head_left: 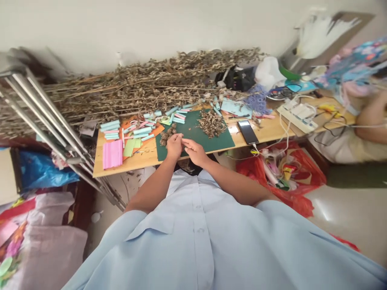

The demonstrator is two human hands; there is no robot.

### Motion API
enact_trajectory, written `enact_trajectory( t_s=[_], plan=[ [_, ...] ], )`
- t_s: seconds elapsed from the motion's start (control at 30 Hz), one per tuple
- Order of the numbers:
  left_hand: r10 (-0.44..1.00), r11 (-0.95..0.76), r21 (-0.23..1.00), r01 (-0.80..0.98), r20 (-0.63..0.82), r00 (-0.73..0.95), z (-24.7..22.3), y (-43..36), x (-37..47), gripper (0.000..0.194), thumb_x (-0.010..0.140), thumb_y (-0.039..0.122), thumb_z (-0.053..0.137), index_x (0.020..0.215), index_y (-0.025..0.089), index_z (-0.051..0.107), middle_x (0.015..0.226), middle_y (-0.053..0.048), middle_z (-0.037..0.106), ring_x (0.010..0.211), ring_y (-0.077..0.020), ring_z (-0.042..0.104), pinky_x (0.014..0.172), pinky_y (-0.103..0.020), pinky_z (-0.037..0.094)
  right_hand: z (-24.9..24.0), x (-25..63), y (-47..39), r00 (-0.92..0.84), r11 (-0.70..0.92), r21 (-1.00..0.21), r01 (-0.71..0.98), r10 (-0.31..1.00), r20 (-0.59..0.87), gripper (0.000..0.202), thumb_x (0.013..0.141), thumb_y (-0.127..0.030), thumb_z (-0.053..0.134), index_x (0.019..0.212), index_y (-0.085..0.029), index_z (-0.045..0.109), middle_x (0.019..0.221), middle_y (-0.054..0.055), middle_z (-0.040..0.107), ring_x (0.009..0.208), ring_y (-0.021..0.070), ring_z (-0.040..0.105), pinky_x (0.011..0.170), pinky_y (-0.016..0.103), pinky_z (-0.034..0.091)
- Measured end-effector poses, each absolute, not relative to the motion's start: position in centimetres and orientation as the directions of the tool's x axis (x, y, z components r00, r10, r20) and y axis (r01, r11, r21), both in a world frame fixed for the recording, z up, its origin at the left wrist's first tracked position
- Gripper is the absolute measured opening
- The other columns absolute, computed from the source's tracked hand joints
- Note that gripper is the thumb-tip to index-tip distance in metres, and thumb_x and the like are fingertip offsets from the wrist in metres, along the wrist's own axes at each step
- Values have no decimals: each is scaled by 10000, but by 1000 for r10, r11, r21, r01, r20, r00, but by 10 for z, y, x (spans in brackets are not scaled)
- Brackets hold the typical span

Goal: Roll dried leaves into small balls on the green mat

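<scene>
My left hand (174, 147) and my right hand (195, 152) meet at the front of a dark green cutting mat (190, 129). Both are closed, fingertips pressed together; whatever sits between them is too small or hidden to make out. Just beyond my left hand lies a cluster of round brown lumps (168, 134), perhaps rolled dried plant matter. A heap of dry brown leaf bits (212, 123) spreads over the mat's right part. Left of the mat are light blue and pink paper rolls (143, 131), a pink paper stack (113, 154) and green paper slips (132, 146).
Long bundles of dried plant stalks (145, 82) line the wall behind the wooden table (98, 164). A plugged-in phone (248, 132) and a power strip (298, 114) lie rightward. Metal poles (57, 125) lean left. A red bag (311, 171) sits below; another person's arm (371, 114) shows far right.
</scene>
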State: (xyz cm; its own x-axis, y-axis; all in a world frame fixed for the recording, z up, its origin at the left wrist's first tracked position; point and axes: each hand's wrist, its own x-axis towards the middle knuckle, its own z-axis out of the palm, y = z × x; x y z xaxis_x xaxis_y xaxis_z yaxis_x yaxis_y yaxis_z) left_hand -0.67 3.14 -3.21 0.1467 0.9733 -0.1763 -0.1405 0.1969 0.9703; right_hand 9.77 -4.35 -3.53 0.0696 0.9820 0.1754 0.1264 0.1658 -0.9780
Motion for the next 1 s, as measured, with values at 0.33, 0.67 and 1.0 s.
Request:
enact_trajectory(
  t_s=[0.33, 0.67, 1.0],
  plan=[
    [976, 158, 979, -125, -136, 170, -32, 29, -4, 361, 816, 416, 659, 1047, 139, 673, 503, 77, 461, 382, -60, 347, 382, -200, 282, -35, 121, -57, 224, 135, -988, 80, 963, 150, 266, 886, -263, 557, 1087, -216, 726, 1068, 62, 784, 958, 191, 746, 951, 401, 593],
    [988, 116, 993, -35, -111, 108, -25, 17, 0, 372, 803, 455, 673, 1011, 148, 692, 488, 86, 425, 402, -62, 357, 385, -189, 292, -33, 166, -30, 138, 224, -905, 362, 947, 290, 234, 934, -247, 530, 1037, -233, 740, 973, 27, 792, 821, 162, 725, 815, 310, 572],
    [998, 11, 995, 100, -18, 64, -24, 3, 2, 362, 914, 512, 563, 1004, 180, 679, 525, 54, 452, 453, -85, 396, 452, -210, 344, -49, 164, -5, -29, 338, -864, 374, 935, 353, 218, 944, -296, 557, 1050, -242, 741, 930, 32, 782, 849, 183, 724, 854, 318, 568]
  ],
)
